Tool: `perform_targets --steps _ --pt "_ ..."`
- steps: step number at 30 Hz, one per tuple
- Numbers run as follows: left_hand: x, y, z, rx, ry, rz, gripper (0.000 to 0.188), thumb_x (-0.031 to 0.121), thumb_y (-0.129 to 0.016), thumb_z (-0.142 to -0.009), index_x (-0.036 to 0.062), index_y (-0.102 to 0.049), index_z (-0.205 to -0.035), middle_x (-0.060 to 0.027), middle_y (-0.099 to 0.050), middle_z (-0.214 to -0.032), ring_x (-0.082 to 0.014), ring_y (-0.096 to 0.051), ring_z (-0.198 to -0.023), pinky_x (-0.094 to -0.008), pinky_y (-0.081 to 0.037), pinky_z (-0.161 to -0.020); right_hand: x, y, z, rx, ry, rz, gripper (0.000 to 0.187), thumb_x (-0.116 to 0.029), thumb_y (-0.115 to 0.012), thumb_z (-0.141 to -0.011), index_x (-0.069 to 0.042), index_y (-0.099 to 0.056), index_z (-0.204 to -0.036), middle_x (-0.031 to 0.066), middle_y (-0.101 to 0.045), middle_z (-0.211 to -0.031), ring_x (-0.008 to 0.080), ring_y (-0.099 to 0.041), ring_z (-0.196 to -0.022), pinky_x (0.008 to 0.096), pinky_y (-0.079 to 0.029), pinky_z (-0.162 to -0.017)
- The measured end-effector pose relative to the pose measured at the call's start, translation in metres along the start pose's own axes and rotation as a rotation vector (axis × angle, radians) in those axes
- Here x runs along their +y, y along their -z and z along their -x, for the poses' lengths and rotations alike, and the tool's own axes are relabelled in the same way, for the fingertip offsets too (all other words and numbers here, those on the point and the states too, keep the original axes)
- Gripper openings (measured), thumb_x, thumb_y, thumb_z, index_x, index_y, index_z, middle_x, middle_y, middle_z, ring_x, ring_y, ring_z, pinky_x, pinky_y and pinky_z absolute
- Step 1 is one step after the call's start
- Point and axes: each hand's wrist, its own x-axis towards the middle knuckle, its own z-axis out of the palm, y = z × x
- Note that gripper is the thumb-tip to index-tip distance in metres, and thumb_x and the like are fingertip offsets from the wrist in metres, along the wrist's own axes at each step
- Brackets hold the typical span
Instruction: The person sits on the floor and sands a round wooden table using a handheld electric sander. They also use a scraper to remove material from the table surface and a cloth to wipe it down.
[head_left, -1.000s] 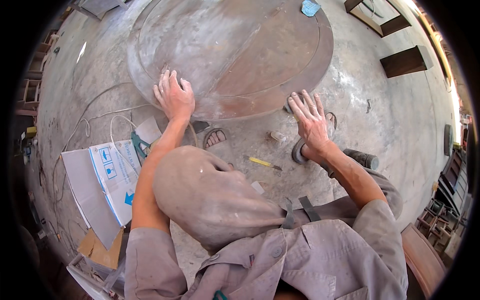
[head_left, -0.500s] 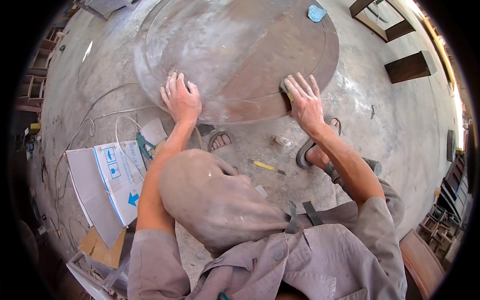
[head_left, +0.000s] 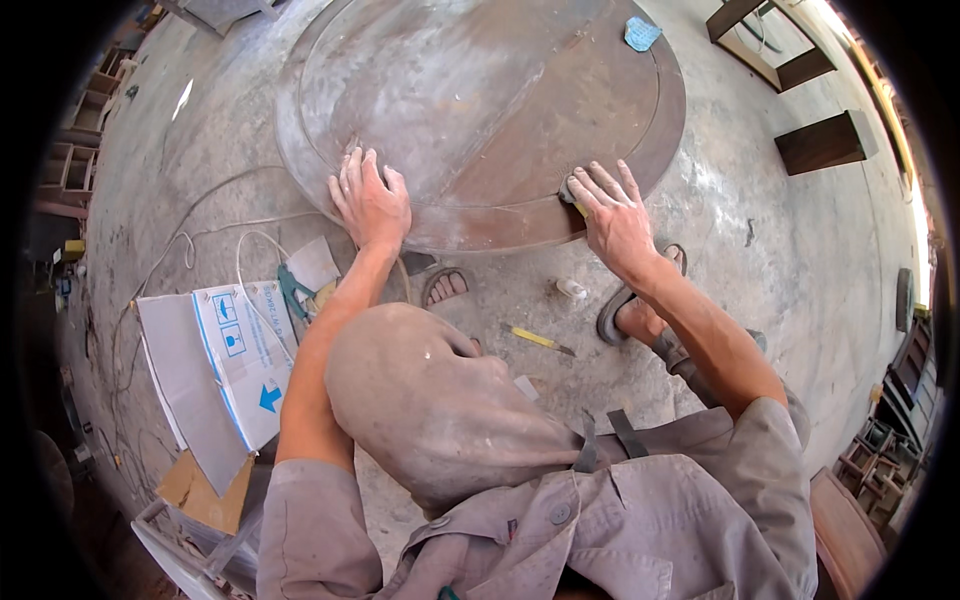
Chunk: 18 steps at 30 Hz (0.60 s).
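Note:
A large round wooden tabletop (head_left: 520, 130), with a line grooved near its rim, lies low in front of me. Pale dust covers much of its left side. My left hand (head_left: 372, 208) rests on the near left rim, fingers stretched out and holding nothing. On the near right rim my right hand (head_left: 616, 228) presses a small dark-and-yellow sanding block (head_left: 572, 198) against the wood. Its fingers lie over the block and hide most of it. A crumpled light-blue sheet (head_left: 641, 35) sits at the tabletop's far right edge.
On the concrete floor near my feet lie a yellow cutter knife (head_left: 543, 341) and a small clear bottle (head_left: 572, 289). Flattened cardboard (head_left: 240, 360), a green tool (head_left: 291, 290) and loose cables (head_left: 215, 220) are at left. Dark wooden pieces (head_left: 825, 145) stand at right.
My right hand and the block have shifted slightly left and toward me along the rim. My left hand keeps its place on the tabletop. The whole view has moved a little.

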Motion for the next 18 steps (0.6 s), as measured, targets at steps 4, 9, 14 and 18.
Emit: perform_targets --steps 4,9,14,18 --pt "-0.002 -0.002 0.001 -0.024 0.021 0.01 0.048 0.028 -0.057 -0.101 0.0052 -0.06 -0.143 -0.0158 -0.054 -0.155 -0.0312 -0.042 -0.15 -0.0534 -0.021 -0.129 0.004 0.0 -0.003 0.055 -0.129 0.028 0.046 -0.01 -0.057 -0.098 -0.006 -0.06 -0.144 0.0098 -0.059 -0.154 0.0289 -0.048 -0.148 0.0547 -0.023 -0.13" --pt "0.0 0.001 0.0 -0.02 0.017 0.009 0.045 0.027 -0.056 -0.102 0.0034 -0.06 -0.14 -0.0163 -0.053 -0.154 -0.031 -0.041 -0.151 -0.0558 -0.022 -0.128 -0.005 0.005 0.002 0.218 -0.01 -0.225 0.041 -0.007 -0.057 -0.098 -0.005 -0.062 -0.139 0.0133 -0.067 -0.143 0.0352 -0.055 -0.141 0.0567 -0.026 -0.128" --pt "0.0 -0.001 -0.001 -0.023 0.006 0.003 0.047 0.028 -0.057 -0.102 0.0048 -0.06 -0.143 -0.0154 -0.053 -0.155 -0.0306 -0.042 -0.151 -0.0536 -0.022 -0.129 -0.007 -0.001 -0.004 0.166 -0.044 -0.075 0.042 0.0 -0.059 -0.095 -0.006 -0.063 -0.136 0.0131 -0.068 -0.141 0.0339 -0.061 -0.136 0.0565 -0.029 -0.127" --pt "0.0 0.003 0.0 -0.018 0.012 0.0 0.046 0.027 -0.057 -0.102 0.0038 -0.06 -0.141 -0.0163 -0.054 -0.154 -0.031 -0.041 -0.151 -0.0556 -0.022 -0.128 -0.047 0.032 0.013 0.159 0.024 -0.56 0.038 0.0 -0.063 -0.093 -0.005 -0.064 -0.131 0.0169 -0.075 -0.117 0.033 -0.072 -0.11 0.0456 -0.056 -0.101"
